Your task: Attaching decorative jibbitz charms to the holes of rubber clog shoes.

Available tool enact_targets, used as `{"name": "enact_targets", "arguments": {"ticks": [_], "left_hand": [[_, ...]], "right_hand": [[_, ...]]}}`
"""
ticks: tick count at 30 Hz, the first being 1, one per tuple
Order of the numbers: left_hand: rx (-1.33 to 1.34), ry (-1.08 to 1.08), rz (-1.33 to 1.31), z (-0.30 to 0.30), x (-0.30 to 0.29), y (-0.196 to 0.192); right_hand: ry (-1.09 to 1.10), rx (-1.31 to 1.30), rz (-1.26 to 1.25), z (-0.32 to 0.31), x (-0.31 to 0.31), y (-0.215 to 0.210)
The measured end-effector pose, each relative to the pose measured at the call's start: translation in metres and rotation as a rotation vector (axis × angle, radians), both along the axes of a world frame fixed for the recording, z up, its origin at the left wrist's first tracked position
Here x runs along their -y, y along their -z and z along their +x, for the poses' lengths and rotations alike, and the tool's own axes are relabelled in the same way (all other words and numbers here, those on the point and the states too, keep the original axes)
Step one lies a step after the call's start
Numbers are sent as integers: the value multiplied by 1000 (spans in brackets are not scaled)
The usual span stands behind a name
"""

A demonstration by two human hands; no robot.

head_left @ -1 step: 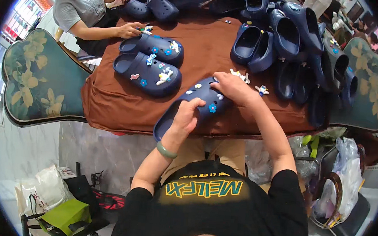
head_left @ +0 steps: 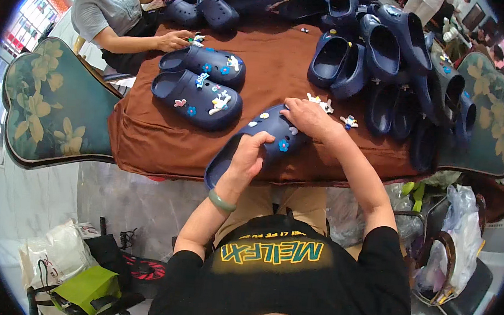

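A navy blue clog point(head_left: 271, 125) lies tilted at the near edge of the cloth, its heel end toward me. My left hand point(head_left: 249, 157) grips its side, thumb on the upper and the other fingers mostly hidden. On the far side of the toe, my right hand point(head_left: 308, 117) is closed on the clog with its fingertips pressed down; whatever is beneath them is hidden. White charms and a blue flower charm point(head_left: 284, 145) sit on the upper. Beyond my right hand lie a white figure charm point(head_left: 320, 103) and a smaller charm point(head_left: 349, 122).
A decorated pair of clogs point(head_left: 197, 99) stands left on the brown cloth point(head_left: 271, 58). More navy clogs point(head_left: 385, 49) crowd the right and far sides. Across at the left, another person's hand point(head_left: 173, 40) holds a charm. Floral chair backs point(head_left: 43, 105) flank the table.
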State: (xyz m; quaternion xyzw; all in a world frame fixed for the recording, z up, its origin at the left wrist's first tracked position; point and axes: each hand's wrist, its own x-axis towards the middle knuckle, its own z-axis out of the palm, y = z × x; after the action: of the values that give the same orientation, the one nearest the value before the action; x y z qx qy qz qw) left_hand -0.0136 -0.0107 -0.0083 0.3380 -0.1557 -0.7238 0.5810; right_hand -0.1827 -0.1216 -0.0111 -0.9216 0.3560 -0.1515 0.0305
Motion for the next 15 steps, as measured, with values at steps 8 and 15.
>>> {"name": "enact_targets", "arguments": {"ticks": [8,15], "left_hand": [[-58,-14,-70,4,-3,16],[-33,82,-79,3,-6,20]], "right_hand": [[255,39,77,10,23,4],[410,204,426,-30,56,10]]}}
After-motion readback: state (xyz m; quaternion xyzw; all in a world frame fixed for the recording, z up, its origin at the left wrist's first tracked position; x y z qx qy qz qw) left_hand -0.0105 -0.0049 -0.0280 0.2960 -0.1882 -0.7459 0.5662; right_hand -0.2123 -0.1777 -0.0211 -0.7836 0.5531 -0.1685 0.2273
